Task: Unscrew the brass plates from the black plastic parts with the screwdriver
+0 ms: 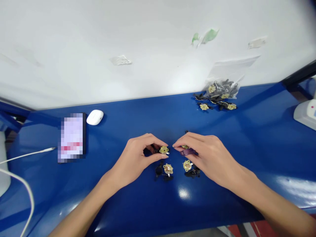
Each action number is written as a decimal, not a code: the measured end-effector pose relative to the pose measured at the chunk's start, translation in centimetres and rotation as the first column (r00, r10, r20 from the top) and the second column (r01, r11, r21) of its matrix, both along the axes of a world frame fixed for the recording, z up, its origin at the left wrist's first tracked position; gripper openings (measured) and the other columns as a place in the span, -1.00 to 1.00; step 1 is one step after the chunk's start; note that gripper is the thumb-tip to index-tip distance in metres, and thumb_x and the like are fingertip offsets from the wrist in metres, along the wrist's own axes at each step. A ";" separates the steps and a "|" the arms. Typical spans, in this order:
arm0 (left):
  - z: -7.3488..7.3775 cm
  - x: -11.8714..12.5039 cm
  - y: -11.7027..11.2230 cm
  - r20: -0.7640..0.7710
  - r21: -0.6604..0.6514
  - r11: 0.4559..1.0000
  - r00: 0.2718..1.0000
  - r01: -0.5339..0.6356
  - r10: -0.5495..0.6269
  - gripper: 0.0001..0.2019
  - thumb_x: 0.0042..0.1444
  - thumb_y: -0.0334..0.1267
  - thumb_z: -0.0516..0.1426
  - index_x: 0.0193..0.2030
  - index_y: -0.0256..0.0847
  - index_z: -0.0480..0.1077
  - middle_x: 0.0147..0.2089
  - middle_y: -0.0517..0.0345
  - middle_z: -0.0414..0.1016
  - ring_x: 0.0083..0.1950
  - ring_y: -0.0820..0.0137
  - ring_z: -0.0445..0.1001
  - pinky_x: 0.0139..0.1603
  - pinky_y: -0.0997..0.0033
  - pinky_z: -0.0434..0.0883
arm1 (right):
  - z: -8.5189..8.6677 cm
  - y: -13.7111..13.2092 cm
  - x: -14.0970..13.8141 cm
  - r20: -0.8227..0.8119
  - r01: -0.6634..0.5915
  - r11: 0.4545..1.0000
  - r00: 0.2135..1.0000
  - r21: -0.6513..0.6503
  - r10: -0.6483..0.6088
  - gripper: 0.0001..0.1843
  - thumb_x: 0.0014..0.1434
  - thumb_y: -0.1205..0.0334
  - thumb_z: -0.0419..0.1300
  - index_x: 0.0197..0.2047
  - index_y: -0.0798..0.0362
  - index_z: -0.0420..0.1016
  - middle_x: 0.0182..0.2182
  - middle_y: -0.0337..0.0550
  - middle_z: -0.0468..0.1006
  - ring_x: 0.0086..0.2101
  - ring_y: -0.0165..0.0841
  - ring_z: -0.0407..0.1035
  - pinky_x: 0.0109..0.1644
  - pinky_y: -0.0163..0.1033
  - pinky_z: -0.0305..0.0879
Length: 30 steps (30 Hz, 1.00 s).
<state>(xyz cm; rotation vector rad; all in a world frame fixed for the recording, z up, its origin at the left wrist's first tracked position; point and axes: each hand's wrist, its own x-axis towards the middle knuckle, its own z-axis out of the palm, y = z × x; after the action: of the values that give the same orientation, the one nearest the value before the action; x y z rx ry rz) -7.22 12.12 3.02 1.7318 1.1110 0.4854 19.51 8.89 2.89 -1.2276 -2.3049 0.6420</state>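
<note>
My left hand [138, 154] pinches a small black part with a round brass-coloured disc [164, 150] between thumb and fingers; a metal tab sticks out from the disc. Close on its right, my right hand [207, 151] is closed, its fingertips together at a tiny shiny bit. A dark purple piece [187, 151] shows under its fingers; its kind is partly hidden. Another brass-coloured disc peeks out behind those fingers. On the table below lie two loose brass-coloured discs, one on the left [168, 169] and one on the right [187, 165], beside black plastic parts [159, 170].
A clear plastic bag [227, 79] with several black-and-brass parts leans on the white wall, more parts [204, 106] lying before it. On the left of the blue table [123, 118] are a phone [71, 138], a white case [95, 117] and a white cable [29, 156].
</note>
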 end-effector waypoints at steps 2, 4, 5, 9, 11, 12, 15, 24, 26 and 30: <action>0.1 0.0 0.0 -0.005 0.000 1.000 1.000 0.000 0.000 -0.86 0.35 -0.16 0.45 0.00 -0.04 0.74 -0.06 0.15 0.72 -0.12 0.30 0.69 -0.11 0.35 0.60 | -0.2 0.0 -0.1 0.006 0.009 1.000 1.000 0.014 -0.009 -0.70 0.41 0.55 0.17 0.02 0.00 0.59 -0.10 -0.18 0.67 -0.29 -0.39 0.53 -0.22 -0.24 0.37; 0.2 0.1 0.0 -0.007 0.001 1.000 1.000 -0.002 0.002 -0.86 0.34 -0.17 0.45 0.00 -0.04 0.74 -0.06 0.14 0.72 -0.12 0.29 0.69 -0.11 0.34 0.60 | -0.5 -0.1 -0.3 0.015 0.023 0.999 1.000 0.039 -0.023 -0.75 0.48 0.49 0.16 0.03 0.00 0.60 -0.02 -0.13 0.66 -0.28 -0.39 0.54 -0.20 -0.23 0.40; 0.2 0.1 0.0 -0.007 0.002 1.000 1.000 -0.003 0.003 -0.86 0.34 -0.18 0.45 0.00 -0.04 0.74 -0.06 0.14 0.72 -0.12 0.29 0.69 -0.11 0.34 0.61 | -0.7 -0.1 -0.4 0.021 0.030 0.998 0.999 0.055 -0.031 -0.76 0.50 0.46 0.16 0.03 0.00 0.61 0.01 -0.10 0.66 -0.28 -0.39 0.54 -0.21 -0.23 0.40; 0.2 0.2 -0.1 0.000 0.004 1.000 1.000 -0.004 0.004 -0.86 0.34 -0.19 0.45 0.00 -0.04 0.74 -0.06 0.14 0.73 -0.12 0.28 0.70 -0.08 0.34 0.62 | -1.0 -0.1 -0.8 0.067 0.043 0.991 0.996 0.128 -0.052 -0.74 0.50 0.43 0.15 0.00 0.01 0.67 0.02 -0.06 0.64 -0.44 -0.47 0.38 -0.38 -0.24 0.25; 0.2 0.2 -0.1 0.003 0.004 1.000 1.000 -0.003 0.003 -0.86 0.34 -0.19 0.45 0.00 -0.03 0.74 -0.06 0.15 0.73 -0.12 0.29 0.71 -0.08 0.34 0.62 | -1.1 -0.1 -0.9 0.093 0.040 0.987 0.994 0.157 -0.055 -0.70 0.47 0.47 0.14 -0.04 0.01 0.69 -0.01 -0.07 0.63 -0.49 -0.49 0.29 -0.44 -0.24 0.15; 0.2 0.1 0.0 0.005 0.003 1.000 1.000 -0.002 0.002 -0.86 0.34 -0.19 0.45 0.00 -0.03 0.74 -0.06 0.15 0.73 -0.12 0.30 0.71 -0.07 0.35 0.62 | -1.1 0.0 -0.9 0.104 0.037 0.985 0.993 0.166 -0.055 -0.68 0.45 0.49 0.13 -0.05 0.01 0.70 -0.02 -0.07 0.62 -0.50 -0.49 0.28 -0.45 -0.25 0.12; 0.1 0.1 0.0 0.006 0.004 1.000 1.000 0.003 -0.003 -0.87 0.34 -0.18 0.45 0.00 -0.02 0.74 -0.07 0.16 0.73 -0.13 0.30 0.71 -0.07 0.34 0.62 | -1.2 0.0 -0.9 0.125 0.030 0.983 0.991 0.180 -0.054 -0.66 0.44 0.49 0.13 -0.03 -0.01 0.71 -0.04 -0.09 0.62 -0.49 -0.50 0.28 -0.45 -0.26 0.11; 0.1 0.1 0.0 -0.004 0.000 1.000 1.000 0.001 -0.001 -0.87 0.34 -0.16 0.45 0.00 -0.02 0.75 -0.07 0.16 0.73 -0.12 0.29 0.70 -0.10 0.33 0.60 | -1.4 0.2 -1.0 0.162 0.027 0.985 0.985 0.172 -0.055 -0.66 0.46 0.48 0.13 -0.03 -0.01 0.73 -0.07 -0.11 0.59 -0.49 -0.50 0.30 -0.45 -0.27 0.13; 0.1 0.0 0.0 -0.006 -0.002 1.000 1.000 0.000 0.000 -0.87 0.34 -0.17 0.45 -0.01 -0.01 0.75 -0.07 0.17 0.73 -0.12 0.30 0.70 -0.10 0.33 0.59 | -1.3 0.2 -1.1 0.165 0.028 0.985 0.985 0.170 -0.056 -0.66 0.47 0.48 0.13 -0.02 -0.01 0.73 -0.07 -0.11 0.60 -0.49 -0.50 0.31 -0.45 -0.26 0.13; 0.1 0.0 0.1 -0.010 -0.006 1.000 1.000 -0.001 0.001 -0.86 0.34 -0.16 0.45 0.00 -0.01 0.74 -0.07 0.16 0.73 -0.13 0.29 0.70 -0.11 0.33 0.59 | -1.3 0.2 -1.1 0.171 0.032 0.986 0.983 0.162 -0.060 -0.67 0.51 0.44 0.12 -0.03 -0.01 0.72 -0.08 -0.12 0.61 -0.49 -0.50 0.32 -0.44 -0.26 0.15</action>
<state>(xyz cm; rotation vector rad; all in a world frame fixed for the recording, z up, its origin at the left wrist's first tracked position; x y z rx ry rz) -7.19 12.17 3.15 1.7300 1.1189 0.4737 18.45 9.10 1.63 -1.3032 -2.4089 0.3370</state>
